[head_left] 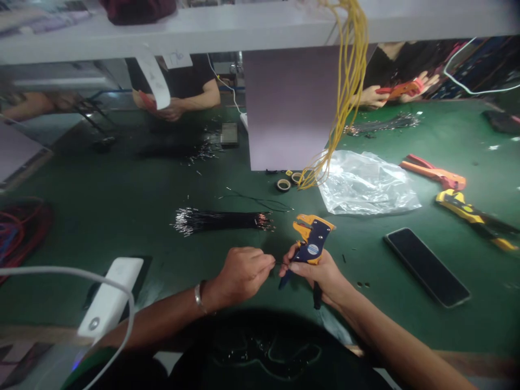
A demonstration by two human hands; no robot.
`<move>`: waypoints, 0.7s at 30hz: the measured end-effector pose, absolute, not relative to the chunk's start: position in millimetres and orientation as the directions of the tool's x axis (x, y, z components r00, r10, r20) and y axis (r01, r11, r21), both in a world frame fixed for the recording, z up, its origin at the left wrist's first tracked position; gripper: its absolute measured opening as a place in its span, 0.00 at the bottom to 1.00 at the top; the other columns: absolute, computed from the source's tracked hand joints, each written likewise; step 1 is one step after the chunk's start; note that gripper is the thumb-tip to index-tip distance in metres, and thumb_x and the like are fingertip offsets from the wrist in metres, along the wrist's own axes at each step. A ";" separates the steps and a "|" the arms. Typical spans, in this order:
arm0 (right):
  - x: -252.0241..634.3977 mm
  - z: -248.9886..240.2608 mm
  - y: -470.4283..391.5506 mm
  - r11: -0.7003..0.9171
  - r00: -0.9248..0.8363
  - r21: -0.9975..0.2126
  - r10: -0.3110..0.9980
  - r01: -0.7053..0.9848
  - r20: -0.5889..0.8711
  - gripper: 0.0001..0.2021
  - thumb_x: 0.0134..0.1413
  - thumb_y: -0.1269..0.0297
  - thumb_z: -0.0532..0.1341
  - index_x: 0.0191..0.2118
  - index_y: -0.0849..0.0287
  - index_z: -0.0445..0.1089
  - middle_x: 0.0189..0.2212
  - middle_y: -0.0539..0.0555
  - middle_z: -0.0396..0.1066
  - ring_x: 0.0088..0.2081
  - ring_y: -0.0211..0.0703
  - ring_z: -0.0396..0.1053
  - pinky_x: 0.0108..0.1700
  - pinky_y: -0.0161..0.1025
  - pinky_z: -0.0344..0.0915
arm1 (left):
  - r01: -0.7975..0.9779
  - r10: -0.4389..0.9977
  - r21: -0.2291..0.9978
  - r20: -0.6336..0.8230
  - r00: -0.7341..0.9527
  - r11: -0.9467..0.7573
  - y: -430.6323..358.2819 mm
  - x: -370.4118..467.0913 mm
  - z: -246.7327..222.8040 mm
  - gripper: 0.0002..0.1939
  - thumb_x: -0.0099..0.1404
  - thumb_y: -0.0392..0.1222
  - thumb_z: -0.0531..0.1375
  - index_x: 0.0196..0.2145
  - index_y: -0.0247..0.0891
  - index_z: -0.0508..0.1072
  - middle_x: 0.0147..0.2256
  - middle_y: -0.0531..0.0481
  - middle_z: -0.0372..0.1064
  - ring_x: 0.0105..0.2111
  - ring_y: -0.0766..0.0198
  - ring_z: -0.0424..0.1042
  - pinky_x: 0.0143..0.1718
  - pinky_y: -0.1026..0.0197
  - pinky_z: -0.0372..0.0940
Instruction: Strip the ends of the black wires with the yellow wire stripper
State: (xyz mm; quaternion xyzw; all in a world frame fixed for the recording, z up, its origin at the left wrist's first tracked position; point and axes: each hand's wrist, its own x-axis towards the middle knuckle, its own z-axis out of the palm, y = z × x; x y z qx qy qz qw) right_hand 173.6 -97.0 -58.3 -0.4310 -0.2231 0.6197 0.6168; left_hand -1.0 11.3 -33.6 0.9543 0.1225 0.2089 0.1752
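Presumably during wire handling, my left hand (246, 275) pinched a dark wire (280, 263) nearer than the black bundle (231, 220), my right hand (326, 275) grasped the stripper (311, 246), and the next move seemingly required steady alignment.

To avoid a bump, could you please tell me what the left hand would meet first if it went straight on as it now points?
The left hand would probably meet the right hand first, which holds the yellow-and-blue hand tool; exact depth is unclear from this single view.
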 end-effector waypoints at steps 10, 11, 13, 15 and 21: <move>178.7 -61.6 -100.9 -0.136 0.214 -0.851 0.937 -0.507 -0.277 0.12 0.38 0.68 0.74 0.30 0.59 0.72 0.28 0.51 0.73 0.29 0.47 0.74 0.37 0.45 0.70 | 0.174 0.329 0.404 0.354 0.876 -0.898 14.3 -5.6 -23.3 0.11 0.68 0.36 0.54 0.31 0.37 0.74 0.27 0.51 0.70 0.28 0.67 0.67 0.30 0.65 0.60; 180.1 -60.2 -100.7 -0.140 0.221 -0.851 0.933 -0.506 -0.285 0.13 0.37 0.68 0.74 0.30 0.59 0.72 0.28 0.51 0.73 0.29 0.47 0.74 0.36 0.45 0.70 | 0.174 0.330 0.406 0.356 0.874 -0.897 16.2 -7.0 -20.7 0.10 0.68 0.36 0.54 0.31 0.37 0.74 0.27 0.51 0.70 0.28 0.67 0.67 0.30 0.65 0.61; 182.6 -57.0 -100.3 -0.146 0.232 -0.853 0.927 -0.502 -0.295 0.12 0.37 0.68 0.74 0.30 0.59 0.72 0.27 0.51 0.73 0.28 0.47 0.74 0.36 0.45 0.70 | 0.165 0.320 0.404 0.355 0.878 -0.900 20.0 -9.6 -16.0 0.10 0.68 0.35 0.54 0.31 0.38 0.75 0.26 0.51 0.70 0.28 0.66 0.67 0.31 0.65 0.61; 184.7 -53.8 -100.0 -0.143 0.236 -0.854 0.926 -0.500 -0.294 0.12 0.37 0.69 0.74 0.29 0.58 0.72 0.27 0.51 0.72 0.29 0.47 0.74 0.37 0.46 0.70 | 0.155 0.307 0.398 0.352 0.884 -0.904 23.5 -11.5 -12.4 0.11 0.68 0.36 0.54 0.31 0.38 0.75 0.25 0.51 0.70 0.28 0.66 0.67 0.31 0.65 0.62; 192.1 -51.1 -99.7 -0.109 0.290 -0.855 0.913 -0.507 -0.288 0.12 0.37 0.70 0.73 0.29 0.59 0.71 0.27 0.51 0.73 0.28 0.47 0.74 0.36 0.46 0.69 | 0.164 0.295 0.349 0.362 0.885 -0.923 35.1 -13.7 -8.4 0.12 0.69 0.37 0.53 0.33 0.39 0.75 0.25 0.52 0.70 0.27 0.67 0.66 0.30 0.65 0.61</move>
